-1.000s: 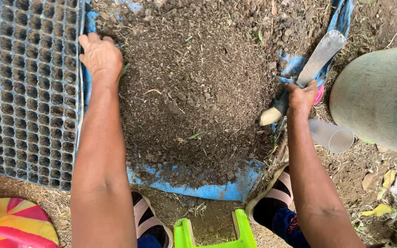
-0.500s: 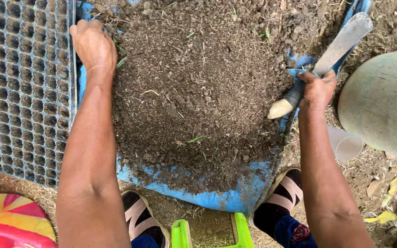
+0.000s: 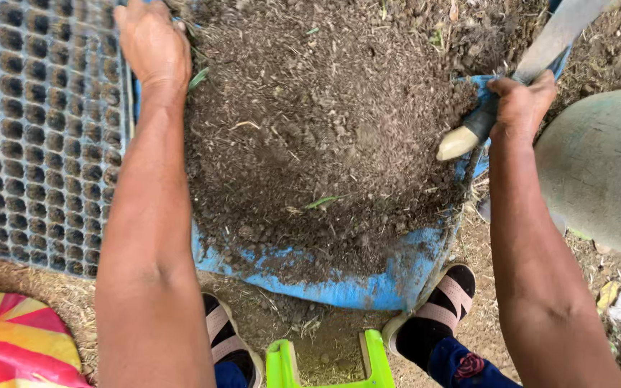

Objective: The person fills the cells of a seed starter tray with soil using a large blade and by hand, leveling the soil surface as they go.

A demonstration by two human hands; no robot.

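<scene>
A heap of dark soil (image 3: 325, 136) lies on a blue plastic sheet (image 3: 339, 287) on the ground in front of me. My left hand (image 3: 151, 44) rests at the sheet's left edge, beside a grey seedling tray (image 3: 37, 136) with several small cells. My right hand (image 3: 520, 104) grips the sheet's right edge together with a trowel (image 3: 512, 79), whose pale handle end points down-left and whose grey blade sticks up to the right.
A large grey-green container (image 3: 605, 172) stands at the right. A green stool (image 3: 325, 363) sits between my sandalled feet (image 3: 433, 309). A red and yellow striped cloth (image 3: 16, 345) lies at the bottom left. Bare earth surrounds the sheet.
Both hands have drawn the sheet's edges nearer and upward, and the soil heap has shifted closer. The right hand with the trowel has risen.
</scene>
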